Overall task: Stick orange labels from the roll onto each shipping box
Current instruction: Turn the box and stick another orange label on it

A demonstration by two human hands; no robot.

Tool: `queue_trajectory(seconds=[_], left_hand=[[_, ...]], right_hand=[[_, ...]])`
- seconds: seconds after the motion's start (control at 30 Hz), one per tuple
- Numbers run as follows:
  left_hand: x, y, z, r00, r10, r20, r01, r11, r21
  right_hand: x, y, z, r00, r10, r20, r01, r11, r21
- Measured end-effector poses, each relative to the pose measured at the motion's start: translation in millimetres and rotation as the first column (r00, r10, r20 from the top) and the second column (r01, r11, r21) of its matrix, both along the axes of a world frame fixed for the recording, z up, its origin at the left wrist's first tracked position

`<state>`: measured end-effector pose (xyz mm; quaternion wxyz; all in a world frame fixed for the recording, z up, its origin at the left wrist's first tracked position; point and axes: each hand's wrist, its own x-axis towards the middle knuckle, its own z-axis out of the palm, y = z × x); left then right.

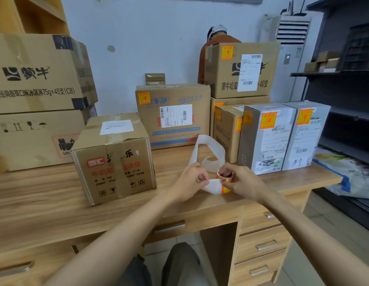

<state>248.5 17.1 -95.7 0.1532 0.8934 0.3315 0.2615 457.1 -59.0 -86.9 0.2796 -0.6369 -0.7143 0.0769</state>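
Over the wooden desk (45,209), my right hand (244,183) grips the small roll of orange labels (225,178). My left hand (191,181) pinches the white backing strip (208,149), which curls up in a loop behind both hands. A brown box (115,159) with a white slip on top and no orange label visible stands just left of my hands. Behind it, a box with blue print (173,116) carries an orange label. To the right, the grey boxes (268,139) and the stacked brown box (241,69) carry orange labels too.
Two large stacked cartons (35,100) fill the left side. A person in an orange top (216,38) stands behind the stacked boxes. A dark shelf unit (348,89) and a plastic bag (348,174) are on the right. Desk drawers (264,246) are below.
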Motion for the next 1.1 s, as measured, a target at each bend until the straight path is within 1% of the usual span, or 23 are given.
queue_trajectory(seconds=[0.2,0.4,0.47,0.53,0.63,0.73,0.83,0.97,1.1], left_hand=[[-28.4,8.3,13.8,0.994,0.101,-0.042,-0.101,0.995,0.015],[-40.2,9.1,14.1,0.983,0.149,-0.107,-0.149,0.989,0.013],[-38.9,7.7,15.9,0.978,0.146,-0.150,-0.139,0.989,0.052],[-34.5,5.2,18.9,0.980,0.098,-0.171,-0.085,0.993,0.083],[-19.3,-1.4,22.1,0.994,-0.011,-0.105,0.012,1.000,0.010],[-4.8,4.0,14.7,0.995,-0.067,-0.067,0.063,0.996,-0.065],[-0.4,12.0,2.2,0.998,-0.047,-0.034,0.042,0.992,-0.119],[-5.7,14.4,-4.5,0.997,-0.020,0.077,0.030,0.991,-0.128],[-11.7,12.4,-4.7,0.998,-0.025,0.065,0.033,0.992,-0.121]], right_hand=[[-6.9,5.5,-1.1,0.998,-0.036,0.048,0.035,0.999,0.005],[-12.2,7.4,-8.3,0.995,-0.016,0.097,0.017,1.000,-0.005],[-14.0,7.5,-11.1,0.995,-0.017,0.098,0.016,1.000,0.013],[-15.8,7.5,-13.9,0.995,-0.026,0.100,0.022,0.999,0.033],[-17.8,6.2,-14.3,0.995,-0.030,0.099,0.025,0.998,0.058],[-20.2,2.7,-12.2,0.996,-0.011,0.085,0.004,0.997,0.083],[-22.9,0.5,-11.7,0.997,-0.013,0.074,0.007,0.997,0.080],[-22.2,3.4,-12.3,0.996,-0.034,0.082,0.027,0.996,0.088],[-20.1,11.4,-15.7,0.994,-0.073,0.087,0.065,0.993,0.096]])
